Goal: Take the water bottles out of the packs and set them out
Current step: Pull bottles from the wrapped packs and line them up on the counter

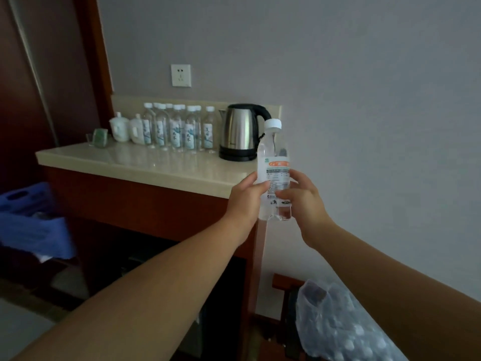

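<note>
1. Far left: a blue shape [31, 217], low and beside the counter. It's blurred, possibly a crate or a cart with cloth.
2. Counter [145, 165]: pale stone top on a dark wood base, set against the grey wall.
3. Back left of the counter: two white lidded cups [119, 127] side by side.
4. Just right of the cups: a row of bottles [179, 128], upright, with white caps and blue-green labels. They are packed close together, some behind others.
5. On the wall above the row: a white wall socket [181, 75].
6. Right end of the counter: a steel kettle [242, 131] with a black handle, on its black base, just beside the last bottle.
7. Your left hand [247, 201]: the fingers curl round the left side of the water bottle [274, 173] at label height.
8. The water bottle is upright in the air at the counter's right corner, not on the top. It is clear, with a white cap and an orange-and-white label, and overlaps the kettle in view.
9. Your right hand [304, 204]: thumb and fingers wrap the bottle's right side, so both hands grip it.
10. Bottom right, under your right forearm: a clear plastic pack [338, 327] with white caps showing through the wrap.
</note>
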`<state>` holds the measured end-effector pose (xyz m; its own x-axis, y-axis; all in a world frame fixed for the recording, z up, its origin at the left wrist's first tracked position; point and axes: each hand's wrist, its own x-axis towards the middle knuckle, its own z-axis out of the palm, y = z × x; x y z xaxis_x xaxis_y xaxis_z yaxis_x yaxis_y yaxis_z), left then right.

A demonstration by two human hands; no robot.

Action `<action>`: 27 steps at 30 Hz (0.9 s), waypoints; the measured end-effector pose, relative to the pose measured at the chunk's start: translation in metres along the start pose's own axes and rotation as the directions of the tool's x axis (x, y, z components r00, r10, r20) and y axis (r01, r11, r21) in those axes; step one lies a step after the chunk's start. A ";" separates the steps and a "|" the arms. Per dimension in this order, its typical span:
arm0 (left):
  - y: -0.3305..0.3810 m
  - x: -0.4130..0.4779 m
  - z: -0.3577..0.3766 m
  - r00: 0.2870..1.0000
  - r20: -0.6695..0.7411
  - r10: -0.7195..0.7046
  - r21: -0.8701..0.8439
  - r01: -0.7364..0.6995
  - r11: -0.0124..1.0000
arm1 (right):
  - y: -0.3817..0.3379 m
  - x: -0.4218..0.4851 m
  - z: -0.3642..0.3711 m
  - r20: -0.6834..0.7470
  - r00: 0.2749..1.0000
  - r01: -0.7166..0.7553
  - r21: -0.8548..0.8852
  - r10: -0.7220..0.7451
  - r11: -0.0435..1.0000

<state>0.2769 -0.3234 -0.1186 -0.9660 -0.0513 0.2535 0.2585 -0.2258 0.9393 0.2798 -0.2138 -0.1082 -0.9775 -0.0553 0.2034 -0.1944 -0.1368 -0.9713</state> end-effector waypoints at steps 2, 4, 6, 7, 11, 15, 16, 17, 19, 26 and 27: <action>0.012 -0.001 -0.017 0.999 -0.031 0.017 0.009 -0.017 1.000 | -0.006 0.004 0.019 0.037 0.999 0.014 -0.005 -0.014 1.000; 0.019 0.000 -0.033 0.997 -0.075 0.029 0.025 -0.027 0.999 | -0.006 0.011 0.036 0.086 0.996 0.029 -0.030 -0.026 0.999; 0.021 0.001 -0.046 0.994 -0.106 0.029 0.049 -0.024 0.999 | -0.003 0.018 0.048 0.120 0.992 0.041 -0.062 -0.033 0.997; 0.022 0.003 -0.054 0.992 -0.119 0.032 0.066 -0.024 0.998 | 0.000 0.022 0.054 0.134 0.990 0.047 -0.067 -0.038 0.997; 0.021 0.020 -0.080 0.990 -0.132 0.054 0.101 -0.041 0.994 | 0.015 0.043 0.077 0.159 0.986 0.065 -0.103 -0.048 0.993; 0.021 0.047 -0.099 0.986 -0.147 0.082 0.121 -0.064 0.991 | 0.024 0.076 0.095 0.175 0.981 0.108 -0.131 -0.084 0.986; 0.022 0.057 -0.103 0.985 -0.150 0.091 0.136 -0.070 0.988 | 0.025 0.086 0.099 0.181 0.979 0.120 -0.129 -0.095 0.984; 0.022 0.067 -0.107 0.984 -0.151 0.098 0.157 -0.074 0.985 | 0.026 0.097 0.103 0.188 0.977 0.127 -0.125 -0.103 0.984; 0.023 0.088 -0.115 0.983 -0.143 0.115 0.197 -0.086 0.977 | 0.028 0.120 0.110 0.189 0.975 0.137 -0.105 -0.116 0.985; 0.017 0.163 -0.140 0.972 -0.163 0.169 0.277 -0.119 0.953 | 0.038 0.198 0.134 0.206 0.971 0.148 -0.106 -0.124 0.983; 0.014 0.172 -0.143 0.970 -0.168 0.177 0.287 -0.123 0.950 | 0.040 0.206 0.137 0.217 0.969 0.144 -0.113 -0.117 0.983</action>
<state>0.1133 -0.4743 -0.0946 -0.8927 -0.2528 0.3729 0.3674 0.0705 0.9274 0.0818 -0.3660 -0.0884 -0.9068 -0.2524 0.3377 -0.3413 -0.0309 -0.9394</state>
